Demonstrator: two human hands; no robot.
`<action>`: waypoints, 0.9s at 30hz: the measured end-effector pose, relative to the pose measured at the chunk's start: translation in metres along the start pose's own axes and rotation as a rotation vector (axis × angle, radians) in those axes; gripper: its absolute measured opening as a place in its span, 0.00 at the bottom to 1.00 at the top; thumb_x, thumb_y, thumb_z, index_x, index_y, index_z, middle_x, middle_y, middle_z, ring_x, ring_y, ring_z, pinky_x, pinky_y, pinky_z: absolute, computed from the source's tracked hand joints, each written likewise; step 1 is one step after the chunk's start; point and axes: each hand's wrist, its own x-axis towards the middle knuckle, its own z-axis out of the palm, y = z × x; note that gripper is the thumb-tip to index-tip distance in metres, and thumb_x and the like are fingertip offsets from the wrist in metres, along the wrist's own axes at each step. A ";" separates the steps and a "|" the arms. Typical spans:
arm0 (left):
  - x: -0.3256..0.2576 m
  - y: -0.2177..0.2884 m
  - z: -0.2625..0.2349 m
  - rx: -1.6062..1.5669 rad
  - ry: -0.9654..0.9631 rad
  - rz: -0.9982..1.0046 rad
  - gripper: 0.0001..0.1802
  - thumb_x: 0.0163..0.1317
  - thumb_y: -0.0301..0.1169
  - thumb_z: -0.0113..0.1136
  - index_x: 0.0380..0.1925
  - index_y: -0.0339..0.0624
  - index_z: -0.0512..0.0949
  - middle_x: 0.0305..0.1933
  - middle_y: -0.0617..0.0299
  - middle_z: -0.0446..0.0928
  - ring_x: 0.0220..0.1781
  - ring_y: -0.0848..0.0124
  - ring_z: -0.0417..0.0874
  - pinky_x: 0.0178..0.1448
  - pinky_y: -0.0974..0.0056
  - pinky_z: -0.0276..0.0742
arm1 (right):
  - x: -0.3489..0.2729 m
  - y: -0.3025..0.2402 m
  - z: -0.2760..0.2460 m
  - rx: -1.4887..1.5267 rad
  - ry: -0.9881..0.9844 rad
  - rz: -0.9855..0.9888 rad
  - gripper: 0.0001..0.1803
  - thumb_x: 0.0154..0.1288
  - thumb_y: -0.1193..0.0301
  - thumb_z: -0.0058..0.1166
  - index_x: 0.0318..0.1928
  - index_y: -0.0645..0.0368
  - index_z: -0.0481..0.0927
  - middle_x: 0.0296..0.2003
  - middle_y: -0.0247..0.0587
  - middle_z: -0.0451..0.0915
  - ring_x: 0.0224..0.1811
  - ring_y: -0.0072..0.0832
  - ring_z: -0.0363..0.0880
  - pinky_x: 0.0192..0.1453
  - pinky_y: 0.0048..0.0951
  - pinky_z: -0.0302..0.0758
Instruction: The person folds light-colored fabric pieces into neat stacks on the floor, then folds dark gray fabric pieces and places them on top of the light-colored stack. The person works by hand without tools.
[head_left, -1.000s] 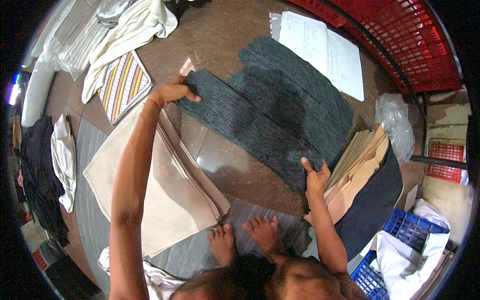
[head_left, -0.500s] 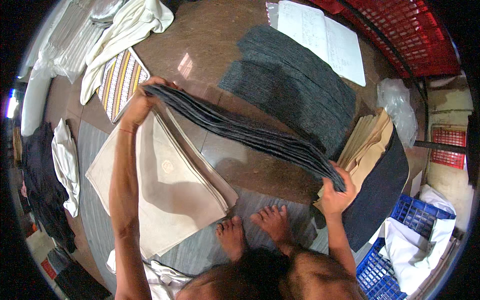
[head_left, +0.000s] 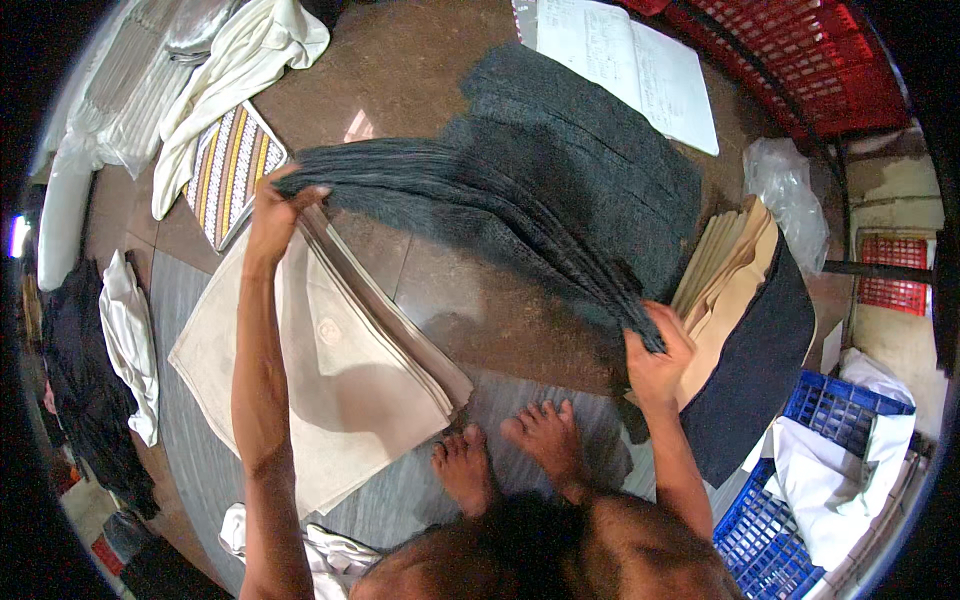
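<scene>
Clock positions refer to the view centre. The left hand (head_left: 270,226), at 10 o'clock, is closed around one end of the dark grey cloth bundle (head_left: 478,192). The right hand (head_left: 660,362), between 3 and 4 o'clock, is closed around the opposite end. The bundle spans both hands, passing 12 o'clock. A flat dark grey cloth (head_left: 610,150) and open notebook (head_left: 640,75) lie at 1 o'clock; beige cloths (head_left: 345,350) lie at 8 o'clock.

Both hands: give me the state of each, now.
Left hand: closed, holding the left end of the bunched dark grey fabric.
Right hand: closed, holding the right end of the same fabric.
</scene>
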 end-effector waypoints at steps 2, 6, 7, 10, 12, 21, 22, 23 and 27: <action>-0.005 -0.004 -0.005 -0.087 -0.030 0.074 0.14 0.52 0.15 0.63 0.40 0.36 0.78 0.41 0.60 0.81 0.45 0.73 0.81 0.51 0.68 0.77 | 0.001 -0.010 -0.008 -0.026 0.043 -0.053 0.13 0.46 0.84 0.57 0.36 0.68 0.81 0.37 0.49 0.82 0.42 0.38 0.83 0.51 0.32 0.77; -0.018 -0.015 0.013 -0.227 -0.222 0.073 0.26 0.49 0.13 0.62 0.51 0.37 0.73 0.51 0.57 0.79 0.52 0.70 0.80 0.56 0.66 0.76 | -0.007 0.007 0.001 -0.072 -0.058 -0.025 0.18 0.47 0.80 0.64 0.42 0.64 0.79 0.42 0.50 0.81 0.46 0.42 0.81 0.53 0.34 0.76; -0.018 -0.027 0.019 -0.116 -0.219 0.094 0.24 0.48 0.13 0.62 0.49 0.36 0.75 0.50 0.57 0.79 0.52 0.71 0.79 0.56 0.67 0.75 | -0.004 0.007 0.010 -0.080 -0.089 -0.003 0.21 0.47 0.78 0.66 0.45 0.63 0.79 0.43 0.50 0.81 0.46 0.44 0.81 0.54 0.35 0.75; -0.021 -0.031 0.034 -0.008 -0.247 -0.119 0.20 0.47 0.13 0.61 0.44 0.34 0.79 0.48 0.58 0.81 0.51 0.73 0.79 0.56 0.69 0.73 | 0.002 0.022 0.031 -0.171 -0.131 0.069 0.31 0.46 0.71 0.71 0.53 0.60 0.76 0.46 0.54 0.80 0.47 0.49 0.80 0.55 0.39 0.75; -0.022 -0.034 0.035 -0.001 -0.253 -0.152 0.19 0.47 0.13 0.60 0.42 0.34 0.81 0.46 0.60 0.82 0.49 0.73 0.79 0.56 0.69 0.72 | 0.007 0.011 0.042 -0.209 -0.147 0.212 0.30 0.45 0.73 0.70 0.53 0.60 0.77 0.44 0.54 0.81 0.46 0.49 0.80 0.54 0.40 0.75; -0.030 0.024 -0.007 0.015 0.151 0.089 0.12 0.54 0.28 0.70 0.37 0.33 0.81 0.34 0.60 0.83 0.34 0.72 0.83 0.43 0.69 0.77 | 0.027 -0.014 -0.018 0.087 -0.217 0.379 0.15 0.46 0.81 0.66 0.38 0.64 0.82 0.37 0.40 0.84 0.39 0.28 0.82 0.44 0.29 0.77; -0.025 0.035 -0.012 0.082 0.139 0.123 0.13 0.56 0.29 0.69 0.38 0.34 0.80 0.34 0.61 0.83 0.34 0.72 0.82 0.42 0.69 0.77 | 0.033 -0.025 -0.028 0.123 -0.320 0.501 0.14 0.46 0.81 0.67 0.37 0.64 0.82 0.38 0.38 0.84 0.39 0.26 0.81 0.44 0.28 0.77; -0.016 0.046 -0.012 0.105 0.064 0.054 0.13 0.56 0.29 0.68 0.39 0.34 0.80 0.34 0.61 0.83 0.34 0.72 0.82 0.43 0.69 0.77 | 0.031 -0.019 -0.031 0.254 -0.310 0.633 0.15 0.49 0.80 0.68 0.40 0.63 0.82 0.39 0.36 0.84 0.39 0.27 0.81 0.46 0.28 0.77; 0.027 0.018 0.016 0.075 -0.259 -0.095 0.19 0.55 0.32 0.69 0.43 0.30 0.80 0.38 0.60 0.83 0.38 0.71 0.82 0.46 0.66 0.76 | 0.012 0.015 0.001 0.488 -0.193 0.829 0.26 0.49 0.77 0.70 0.51 0.62 0.77 0.43 0.38 0.82 0.44 0.29 0.80 0.52 0.30 0.75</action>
